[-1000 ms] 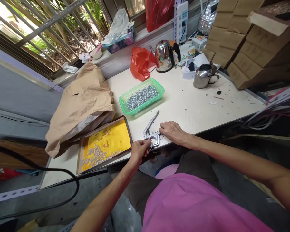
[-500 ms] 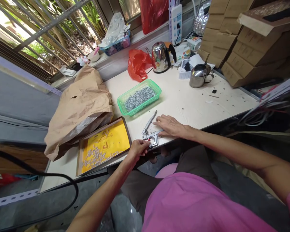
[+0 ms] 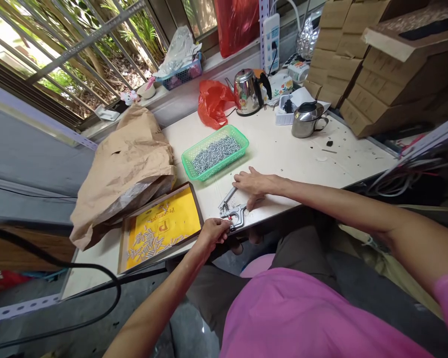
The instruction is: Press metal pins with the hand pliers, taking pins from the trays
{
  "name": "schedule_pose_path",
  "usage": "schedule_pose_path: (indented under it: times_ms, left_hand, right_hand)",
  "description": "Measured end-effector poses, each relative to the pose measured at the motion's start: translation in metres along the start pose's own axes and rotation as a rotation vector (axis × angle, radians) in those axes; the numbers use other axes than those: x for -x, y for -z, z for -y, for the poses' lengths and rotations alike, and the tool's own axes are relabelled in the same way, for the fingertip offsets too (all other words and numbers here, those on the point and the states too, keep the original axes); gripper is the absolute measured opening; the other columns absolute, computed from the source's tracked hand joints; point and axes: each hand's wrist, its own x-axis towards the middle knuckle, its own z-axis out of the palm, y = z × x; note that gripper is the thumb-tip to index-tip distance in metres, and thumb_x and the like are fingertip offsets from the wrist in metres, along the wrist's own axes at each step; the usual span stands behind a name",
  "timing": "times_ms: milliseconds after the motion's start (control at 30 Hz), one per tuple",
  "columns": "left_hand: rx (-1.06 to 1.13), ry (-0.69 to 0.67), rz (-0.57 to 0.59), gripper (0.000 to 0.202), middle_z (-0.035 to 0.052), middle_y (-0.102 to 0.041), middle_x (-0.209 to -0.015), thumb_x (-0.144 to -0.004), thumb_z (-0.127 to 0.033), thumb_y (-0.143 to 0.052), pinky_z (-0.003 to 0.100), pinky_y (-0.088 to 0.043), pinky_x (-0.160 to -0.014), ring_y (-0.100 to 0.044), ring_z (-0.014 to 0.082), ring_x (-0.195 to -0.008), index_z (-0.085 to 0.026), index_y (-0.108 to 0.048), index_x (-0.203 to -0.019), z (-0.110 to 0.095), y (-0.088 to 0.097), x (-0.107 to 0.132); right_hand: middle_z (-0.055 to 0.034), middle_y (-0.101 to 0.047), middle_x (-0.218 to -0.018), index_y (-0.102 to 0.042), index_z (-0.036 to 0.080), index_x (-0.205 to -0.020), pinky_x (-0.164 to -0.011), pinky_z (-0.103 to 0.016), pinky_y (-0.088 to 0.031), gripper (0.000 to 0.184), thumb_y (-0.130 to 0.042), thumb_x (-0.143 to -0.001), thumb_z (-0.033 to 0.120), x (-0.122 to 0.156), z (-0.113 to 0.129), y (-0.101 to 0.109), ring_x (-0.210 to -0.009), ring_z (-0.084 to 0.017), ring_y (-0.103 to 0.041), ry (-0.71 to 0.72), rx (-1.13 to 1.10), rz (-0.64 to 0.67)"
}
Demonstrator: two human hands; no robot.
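Observation:
Metal hand pliers (image 3: 239, 211), resembling snap-fastener pliers, lie near the table's front edge with their spring-loaded handles spread apart and a bit of red at the jaws. My right hand (image 3: 254, 184) spans the handles, fingers over the upper one and thumb by the lower one. At the jaws, my left hand (image 3: 215, 230) is closed in a pinch; whatever its fingertips hold is too small to make out. Left of it, a shallow tray (image 3: 197, 205) with a yellow lining carries scattered small metal pieces (image 3: 149, 244). A green basket (image 3: 242, 134) behind the pliers is filled with small metal pins (image 3: 216, 154).
A crumpled brown paper bag (image 3: 123, 169) borders the tray. Farther back are a red plastic bag (image 3: 212, 102), an electric kettle (image 3: 245, 94) and a small steel pot (image 3: 304, 122). Cardboard boxes (image 3: 392, 84) stand at right. A black cable (image 3: 112, 286) loops at lower left.
My right hand has moved up and its fingers now reach over the end of the upper handle. My left hand stays at the jaws, nearly unmoved.

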Motion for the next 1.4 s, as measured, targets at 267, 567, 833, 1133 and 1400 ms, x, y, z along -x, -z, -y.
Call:
schedule_pose_path:
  times_ms: [267, 567, 833, 1133, 1400]
  left_hand:
    - [-0.027, 0.015, 0.021, 0.04, -0.0052, -0.045, -0.038, -0.075, -0.046, -0.069, 0.019, -0.028, -0.039, -0.036, 0.0053, -0.033, -0.017, -0.049, -0.055, 0.002, 0.001, 0.0]
    - [-0.82, -0.769, -0.397, 0.035, 0.0098, -0.062, -0.111, -0.082, -0.033, -0.066, 0.034, -0.045, -0.087, -0.055, 0.0244, -0.106, -0.017, -0.058, -0.113, -0.014, -0.009, 0.008]
    - [-1.026, -0.83, -0.224, 0.059, 0.0127, -0.058, -0.121, -0.079, -0.042, -0.068, 0.038, -0.044, -0.091, -0.051, 0.028, -0.11, -0.013, -0.048, -0.127, -0.043, -0.019, -0.029]
    - [-1.098, -0.917, -0.193, 0.037, 0.0113, -0.057, -0.106, -0.088, -0.043, -0.057, 0.037, -0.046, -0.084, -0.053, 0.0259, -0.101, -0.016, -0.058, -0.112, -0.047, -0.018, -0.031]
    - [-1.02, -0.885, -0.158, 0.028, 0.0093, -0.059, -0.1, -0.094, -0.04, -0.047, 0.035, -0.046, -0.08, -0.052, 0.024, -0.1, -0.017, -0.064, -0.099, -0.039, -0.03, -0.029]
  right_hand:
    - [-0.0137, -0.057, -0.108, -0.065, 0.01, -0.102, -0.087, -0.041, -0.036, 0.05, -0.072, -0.074, 0.052, 0.004, 0.007, -0.009, -0.104, -0.028, -0.048, -0.007, 0.033, -0.047]
    - [-0.0125, -0.058, -0.107, -0.065, 0.012, -0.102, -0.081, -0.036, -0.042, 0.044, -0.076, -0.073, 0.043, 0.008, 0.013, -0.014, -0.105, -0.028, -0.051, -0.018, 0.013, -0.08]
    - [-0.0155, -0.055, -0.116, -0.058, 0.01, -0.118, -0.081, -0.036, -0.045, 0.063, -0.077, -0.07, 0.047, 0.021, 0.015, 0.0, -0.107, -0.029, -0.052, -0.072, -0.022, 0.01]
    - [-0.013, -0.062, -0.102, -0.065, 0.011, -0.098, -0.08, -0.034, -0.042, 0.025, -0.068, -0.082, 0.03, 0.027, 0.028, -0.005, -0.099, -0.026, -0.056, -0.116, 0.02, -0.042]
    - [-0.0089, -0.063, -0.086, -0.065, 0.015, -0.089, -0.071, -0.03, -0.037, 0.031, -0.05, -0.095, 0.042, 0.037, 0.026, -0.036, -0.082, -0.02, -0.058, -0.107, -0.062, -0.16]
